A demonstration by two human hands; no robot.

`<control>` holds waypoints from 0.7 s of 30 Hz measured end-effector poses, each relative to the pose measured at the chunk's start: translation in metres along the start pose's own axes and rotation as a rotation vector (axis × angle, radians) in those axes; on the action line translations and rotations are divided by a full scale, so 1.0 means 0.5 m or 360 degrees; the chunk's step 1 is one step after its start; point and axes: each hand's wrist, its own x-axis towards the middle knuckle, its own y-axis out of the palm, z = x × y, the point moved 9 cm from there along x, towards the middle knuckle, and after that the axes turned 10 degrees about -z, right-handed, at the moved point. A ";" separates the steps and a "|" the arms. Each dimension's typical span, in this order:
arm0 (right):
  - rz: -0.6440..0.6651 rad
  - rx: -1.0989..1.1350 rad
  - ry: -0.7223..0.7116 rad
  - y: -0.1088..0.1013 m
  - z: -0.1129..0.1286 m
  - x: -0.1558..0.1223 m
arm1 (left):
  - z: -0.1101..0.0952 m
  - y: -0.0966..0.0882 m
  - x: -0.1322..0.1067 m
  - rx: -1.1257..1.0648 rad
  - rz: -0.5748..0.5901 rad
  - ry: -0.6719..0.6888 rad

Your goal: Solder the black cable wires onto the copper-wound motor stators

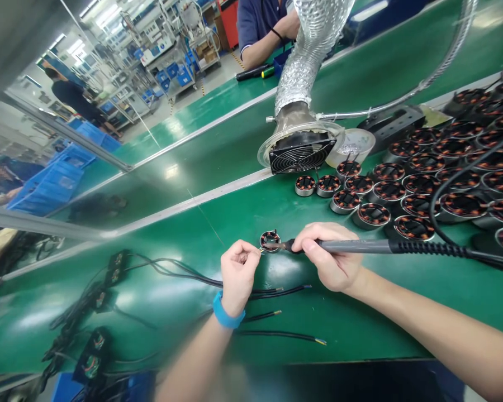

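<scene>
In my right hand (333, 257) is a grey soldering iron (354, 246), its tip angled left onto a small round motor stator (270, 240) with copper windings. My left hand (240, 271), a blue band on its wrist, pinches thin wires (261, 250) at the stator's near left edge. Whether the tip touches a wire or a winding is too small to tell. Beneath and beside my left wrist lie black cables (285, 334) with stripped, coloured ends.
Many similar stators (389, 191) stand in rows at the right. Behind the work sits a fume fan (302, 156) on a silver duct (304, 72), near a white cup (354, 146). Dark cable assemblies (95, 352) lie left. A person (262, 33) sits opposite; the iron's cord (433, 206) loops right.
</scene>
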 end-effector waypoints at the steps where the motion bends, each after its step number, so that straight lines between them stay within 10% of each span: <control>1: 0.0006 0.0004 0.0004 0.001 0.000 -0.001 | 0.000 -0.002 -0.001 -0.0002 -0.0025 0.0005; 21: 0.0137 0.0052 0.0043 0.020 -0.004 -0.002 | 0.006 -0.009 0.000 -0.0034 -0.0114 0.0023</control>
